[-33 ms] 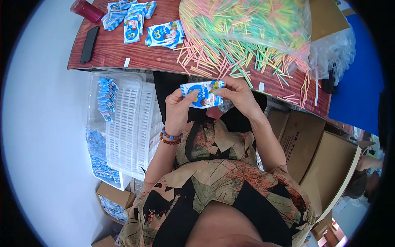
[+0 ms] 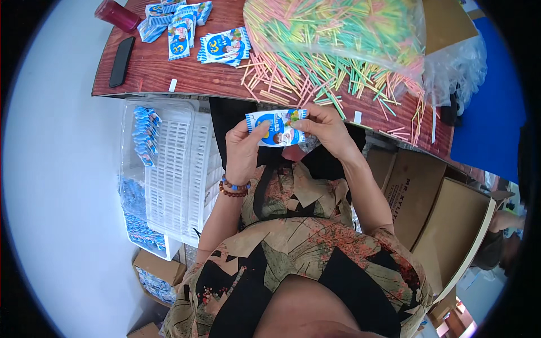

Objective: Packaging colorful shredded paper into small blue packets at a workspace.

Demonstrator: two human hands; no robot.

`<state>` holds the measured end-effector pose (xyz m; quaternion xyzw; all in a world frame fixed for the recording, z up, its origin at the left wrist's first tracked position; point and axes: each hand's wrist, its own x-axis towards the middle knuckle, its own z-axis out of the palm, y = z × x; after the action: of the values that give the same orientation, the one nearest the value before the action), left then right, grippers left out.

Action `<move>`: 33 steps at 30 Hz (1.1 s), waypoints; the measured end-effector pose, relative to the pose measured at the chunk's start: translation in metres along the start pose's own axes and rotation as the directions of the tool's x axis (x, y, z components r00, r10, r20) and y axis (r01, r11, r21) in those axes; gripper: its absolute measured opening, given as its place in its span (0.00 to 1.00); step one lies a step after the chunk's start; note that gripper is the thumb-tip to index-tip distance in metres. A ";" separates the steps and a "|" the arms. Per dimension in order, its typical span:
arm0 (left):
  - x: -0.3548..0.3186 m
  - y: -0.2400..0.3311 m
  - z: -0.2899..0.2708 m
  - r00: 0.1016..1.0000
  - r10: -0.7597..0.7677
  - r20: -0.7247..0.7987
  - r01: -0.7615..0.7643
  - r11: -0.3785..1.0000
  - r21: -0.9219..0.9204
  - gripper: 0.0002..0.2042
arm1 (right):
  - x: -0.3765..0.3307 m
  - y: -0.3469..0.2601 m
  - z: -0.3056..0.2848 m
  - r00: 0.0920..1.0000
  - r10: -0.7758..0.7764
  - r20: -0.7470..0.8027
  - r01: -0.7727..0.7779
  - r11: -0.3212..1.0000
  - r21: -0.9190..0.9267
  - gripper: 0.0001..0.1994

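Observation:
Between my hands, just off the table's front edge, is a small blue-and-white striped packet (image 2: 276, 128). My left hand (image 2: 245, 145) pinches its left end, the thumb lying across the printed front. At the right end my right hand (image 2: 327, 132) grips it between thumb and fingers, with the fingertips behind hidden. Beyond my hands, loose pastel sticks (image 2: 293, 76) in pink, yellow and green spill over the dark red wooden table (image 2: 152, 67). A large clear plastic bag (image 2: 338, 34) of the same sticks lies behind them.
More packets (image 2: 225, 46) lie on the table's left part, near a black phone-like object (image 2: 122, 62) and a dark red cup (image 2: 117, 15). White plastic baskets (image 2: 180, 169) with packets stand at my left. Cardboard boxes (image 2: 414, 191) are at my right, a blue surface (image 2: 490, 101) beyond.

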<state>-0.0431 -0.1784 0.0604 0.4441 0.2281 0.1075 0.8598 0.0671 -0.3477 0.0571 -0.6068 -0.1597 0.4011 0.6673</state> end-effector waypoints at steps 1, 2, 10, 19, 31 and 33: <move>0.000 -0.001 0.000 1.000 -0.007 0.001 0.007 1.000 0.005 0.07 | 0.000 0.001 0.000 1.000 0.002 -0.005 -0.002 1.000 0.006 0.05; 0.000 -0.002 0.000 1.000 -0.011 -0.003 0.011 1.000 -0.018 0.07 | 0.001 0.001 0.001 1.000 -0.006 -0.018 0.007 1.000 0.027 0.05; 0.000 -0.013 -0.003 0.999 0.008 -0.041 -0.012 0.996 -0.090 0.08 | 0.002 0.001 0.004 0.986 -0.142 -0.085 0.127 0.979 -0.162 0.11; 0.006 -0.011 -0.006 0.997 -0.054 -0.059 0.041 0.979 -0.201 0.12 | -0.004 -0.014 -0.007 0.956 -0.181 -0.233 0.196 0.980 0.041 0.07; 0.007 -0.013 -0.007 0.993 -0.026 -0.117 -0.003 0.969 -0.247 0.13 | 0.003 -0.015 0.015 0.846 -0.530 -0.059 0.465 0.788 -0.404 0.20; 0.008 -0.009 -0.005 0.991 -0.014 -0.134 -0.025 0.960 -0.279 0.12 | 0.001 -0.019 0.016 0.855 -0.518 0.005 0.431 0.706 -0.561 0.20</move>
<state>-0.0391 -0.1768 0.0481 0.3103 0.2670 0.1710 0.8962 0.0629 -0.3343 0.0781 -0.7373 -0.3660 0.1055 0.5579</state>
